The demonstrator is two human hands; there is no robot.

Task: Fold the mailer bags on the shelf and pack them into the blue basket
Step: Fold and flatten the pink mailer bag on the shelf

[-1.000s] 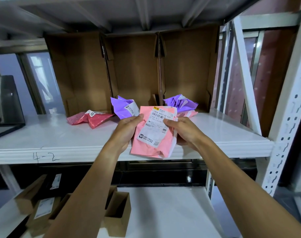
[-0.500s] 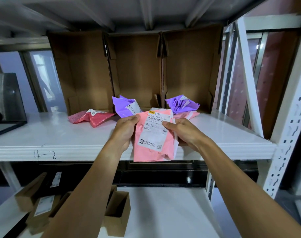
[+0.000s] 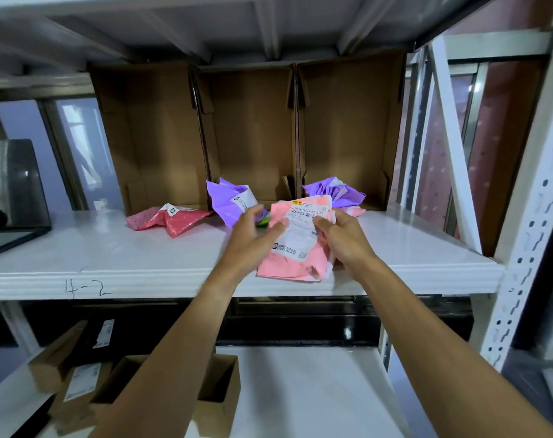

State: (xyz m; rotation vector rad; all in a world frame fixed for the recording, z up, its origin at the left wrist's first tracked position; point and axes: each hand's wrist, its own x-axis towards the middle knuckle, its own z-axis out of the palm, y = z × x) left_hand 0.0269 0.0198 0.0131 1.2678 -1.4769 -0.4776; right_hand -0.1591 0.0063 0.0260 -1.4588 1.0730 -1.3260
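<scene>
The pink mailer bag (image 3: 295,248) stands tilted on the shelf (image 3: 110,248). Its long axis runs from the shelf's front edge up and toward the back. The labelled face is toward the camera, with the barcode end uppermost. The lower end rests just behind the front edge.

Edges and room: a purple mailer bag (image 3: 229,200) lies close behind the left side, with a red mailer bag (image 3: 174,218) farther left. A second purple mailer bag (image 3: 335,192) lies behind on the right. Three open cardboard boxes (image 3: 253,131) line the back. White shelf surface shows on the right, up to the perforated upright (image 3: 527,222).

Left grip (image 3: 253,238): motion-blurred, thumb on the bag's front face, fingers extended past its left edge. Whether it pinches the bag cannot be told.

Right grip (image 3: 341,238): clamped on the bag's right edge, thumb on the label.
</scene>
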